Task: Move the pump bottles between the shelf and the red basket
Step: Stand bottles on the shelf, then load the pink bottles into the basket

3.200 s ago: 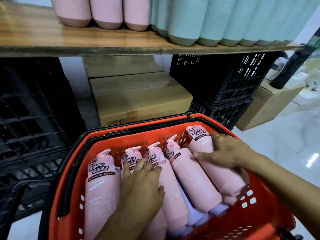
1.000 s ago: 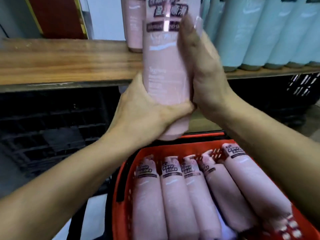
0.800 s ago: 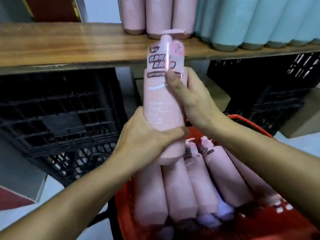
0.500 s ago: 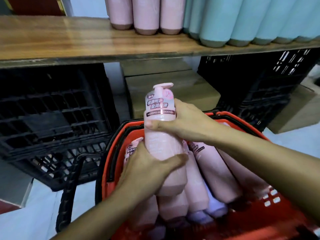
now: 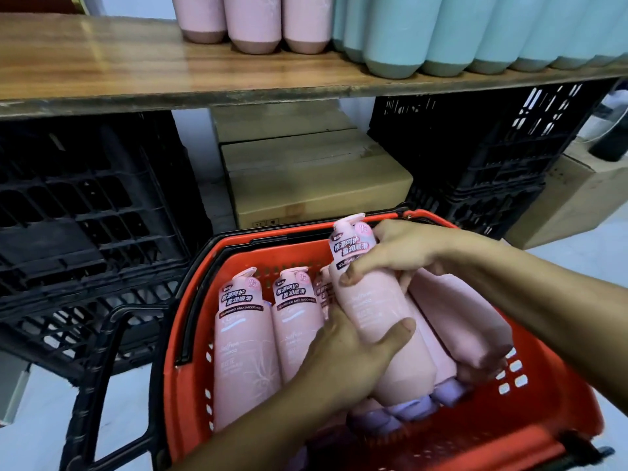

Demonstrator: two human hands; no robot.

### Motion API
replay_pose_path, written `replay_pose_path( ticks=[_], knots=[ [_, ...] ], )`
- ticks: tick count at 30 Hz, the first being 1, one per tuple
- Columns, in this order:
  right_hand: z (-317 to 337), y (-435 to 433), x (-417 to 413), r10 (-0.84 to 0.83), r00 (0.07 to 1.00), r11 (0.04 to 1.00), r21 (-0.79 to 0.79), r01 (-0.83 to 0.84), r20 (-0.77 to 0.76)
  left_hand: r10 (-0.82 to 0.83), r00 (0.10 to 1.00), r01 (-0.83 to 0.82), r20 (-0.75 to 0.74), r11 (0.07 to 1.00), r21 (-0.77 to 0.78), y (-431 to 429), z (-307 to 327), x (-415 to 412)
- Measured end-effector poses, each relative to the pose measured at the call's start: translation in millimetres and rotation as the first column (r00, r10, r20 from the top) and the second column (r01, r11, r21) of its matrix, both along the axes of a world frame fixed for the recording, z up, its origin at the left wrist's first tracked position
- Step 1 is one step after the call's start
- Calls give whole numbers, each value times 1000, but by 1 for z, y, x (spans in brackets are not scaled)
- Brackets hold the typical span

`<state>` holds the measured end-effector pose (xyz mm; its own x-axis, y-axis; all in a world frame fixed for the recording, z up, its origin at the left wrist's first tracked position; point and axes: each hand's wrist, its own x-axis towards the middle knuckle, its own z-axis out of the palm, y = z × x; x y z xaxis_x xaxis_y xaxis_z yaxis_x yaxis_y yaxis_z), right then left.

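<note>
Three pink shelf bottles (image 5: pixel 255 25), one red basket (image 5: pixel 550 413)

Glossy varnished wooden shelf (image 5: pixel 136 69); perforated red plastic basket (image 5: pixel 530 413); smooth matt pink bottles (image 5: pixel 244 351); cardboard box (image 5: pixel 316 185)

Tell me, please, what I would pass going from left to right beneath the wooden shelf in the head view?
Left black crates → stacked cardboard boxes → right black crates → far-right cardboard box.
</note>
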<state>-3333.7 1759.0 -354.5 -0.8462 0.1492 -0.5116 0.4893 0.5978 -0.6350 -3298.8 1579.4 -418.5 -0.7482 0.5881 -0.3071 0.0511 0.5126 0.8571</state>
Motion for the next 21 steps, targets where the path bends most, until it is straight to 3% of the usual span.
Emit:
replay_pose_path(
  ticks=[6, 11, 15, 21],
  knots=[
    [-26, 7, -4, -30, 999, 999, 42, 30, 15, -88, 988, 77, -127, 993, -88, 7, -15, -11],
    [-39, 15, -12, -55, 997, 998, 20, 54, 57, 20, 957, -42, -289, 997, -70, 11, -29, -15],
    [-33, 27, -15, -5, 987, 999, -32, 11, 162, -12, 965, 4, -263, 999, -34, 15, -37, -14],
    [-29, 22, -20, -6, 985, 1000, 2, 6, 175, -69, 977, 60, -203, 997, -51, 15, -42, -21]
  ],
)
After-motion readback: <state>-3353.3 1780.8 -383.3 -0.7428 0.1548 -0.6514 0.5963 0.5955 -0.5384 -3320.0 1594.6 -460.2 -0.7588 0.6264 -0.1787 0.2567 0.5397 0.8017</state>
